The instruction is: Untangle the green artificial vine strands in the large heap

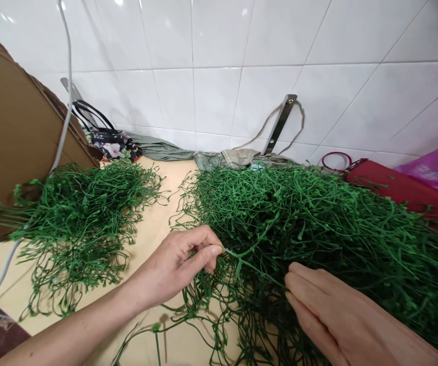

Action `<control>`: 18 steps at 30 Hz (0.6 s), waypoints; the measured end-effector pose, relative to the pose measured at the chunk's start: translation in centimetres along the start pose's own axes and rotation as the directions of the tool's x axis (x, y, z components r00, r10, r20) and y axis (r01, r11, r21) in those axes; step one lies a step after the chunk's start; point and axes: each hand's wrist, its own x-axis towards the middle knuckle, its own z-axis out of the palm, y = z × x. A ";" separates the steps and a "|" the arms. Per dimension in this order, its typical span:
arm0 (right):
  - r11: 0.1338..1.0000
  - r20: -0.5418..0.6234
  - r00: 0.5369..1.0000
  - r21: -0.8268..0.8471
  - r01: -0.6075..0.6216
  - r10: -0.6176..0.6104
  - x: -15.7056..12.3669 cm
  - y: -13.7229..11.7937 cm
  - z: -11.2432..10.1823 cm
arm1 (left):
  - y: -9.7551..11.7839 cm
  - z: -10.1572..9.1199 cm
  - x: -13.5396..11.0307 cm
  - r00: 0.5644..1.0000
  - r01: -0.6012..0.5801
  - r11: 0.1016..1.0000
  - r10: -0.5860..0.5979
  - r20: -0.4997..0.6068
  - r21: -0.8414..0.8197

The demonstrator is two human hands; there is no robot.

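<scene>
Stretched between my two hands is a thin, branching green stem that looks like artificial greenery. My left hand pinches one end of it between thumb and fingers. On the other side, my right hand is closed on another branch of the same stem, its fingertips partly turned away from view. Behind and beneath the hands spreads a large heap of green stems. A single loose stem lies on the pale table below my left wrist.
A smaller pile of green stems lies at left beside a brown cardboard box. A white cable hangs in front of the box. Along the tiled wall are a floral bag, a metal bracket and a red bag.
</scene>
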 end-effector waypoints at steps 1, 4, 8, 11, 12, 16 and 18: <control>0.999 -0.004 1.000 -0.028 0.025 -0.025 0.9 -0.3 -0.3 | 0.2 -0.1 0.0 0.999 0.029 0.998 -0.028 0.023 -0.049; 0.997 0.016 0.998 -0.029 0.067 -0.067 3.9 -1.6 -0.9 | 0.7 -0.1 0.3 0.971 0.185 0.962 -0.147 0.190 -0.201; 1.000 0.122 0.992 0.021 0.009 -0.011 5.7 -2.7 -0.4 | 1.0 0.5 1.0 0.950 0.236 0.945 -0.174 0.259 -0.229; 1.000 0.119 0.993 0.001 0.011 -0.011 4.9 -2.2 0.1 | 1.0 1.2 1.4 0.974 0.151 0.983 -0.130 0.185 -0.108; 1.000 0.111 0.994 -0.004 0.019 -0.018 4.5 -1.9 0.2 | 1.0 1.5 1.4 0.982 0.112 0.992 -0.100 0.163 -0.063; 0.995 0.036 0.996 -0.037 0.089 -0.087 2.9 -1.3 -0.1 | 1.1 1.8 1.3 0.996 -0.009 0.999 0.005 0.085 0.046; 0.980 0.004 0.984 -0.091 0.175 -0.176 2.0 -1.4 -0.3 | 0.6 1.1 1.4 1.000 -0.009 1.000 0.009 -0.022 -0.013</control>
